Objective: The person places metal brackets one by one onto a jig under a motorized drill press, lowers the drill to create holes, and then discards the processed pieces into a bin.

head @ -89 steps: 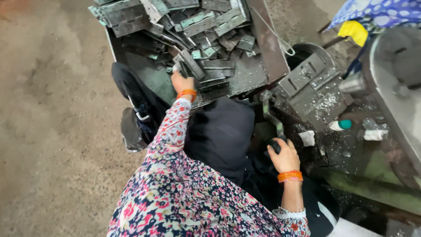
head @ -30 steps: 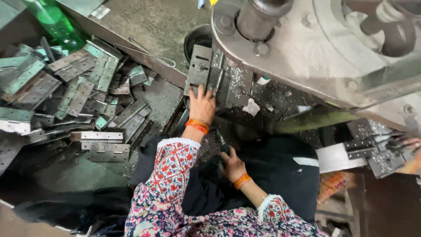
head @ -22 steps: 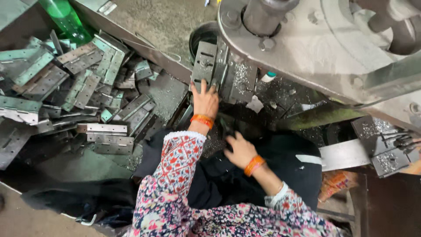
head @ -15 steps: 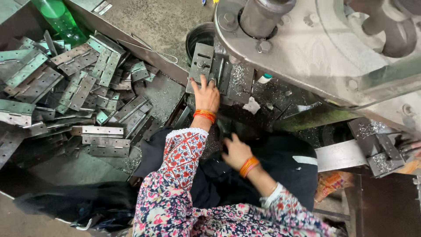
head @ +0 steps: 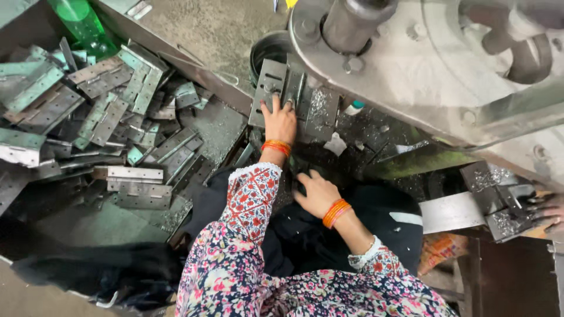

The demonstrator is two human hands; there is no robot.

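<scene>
Head view: our left hand (head: 281, 120) lies flat on a hinge plate (head: 269, 91) under the press; right hand (head: 317, 191) empty, half-curled; a heap of plates (head: 111, 117) waits.

hinge pile (head: 106, 129) left (press (head: 423, 64) right)

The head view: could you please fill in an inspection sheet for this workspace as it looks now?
Surface: dark machine bed, strewn with metal shavings.
Job's things: flat hinge plates lying under the press.
Clutter: heap of hinge plates in a tray, green bottle, small white scrap.
Hands: left hand flat on the plates; right hand low by the dark cloth, grip unclear.
Cables: thin wire along the tray edge.
Surroundings: grey press wheel; another person's fingers at the right edge.
</scene>
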